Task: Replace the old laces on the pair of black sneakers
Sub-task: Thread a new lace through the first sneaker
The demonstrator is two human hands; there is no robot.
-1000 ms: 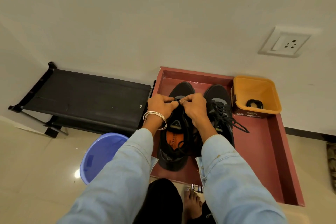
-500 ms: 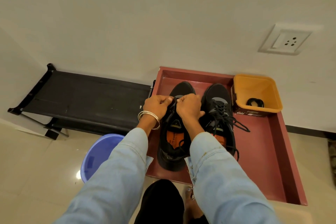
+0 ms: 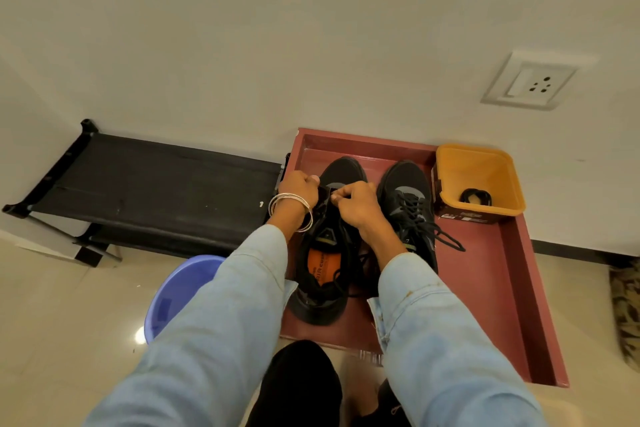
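Plain off-white wall (image 3: 277, 28) across the top, white switch-and-socket plate (image 3: 530, 81) mounted upper right. Glossy beige tile floor (image 3: 52, 322) below, bright light glare (image 3: 140, 335) reflected on it beside a blue plastic tub (image 3: 180, 288). Low black fabric rack (image 3: 149, 191) with a metal frame standing against the wall at left. Dark skirting strip (image 3: 585, 248) along the wall base at right. Patterned mat edge (image 3: 627, 308) at the far right floor edge.
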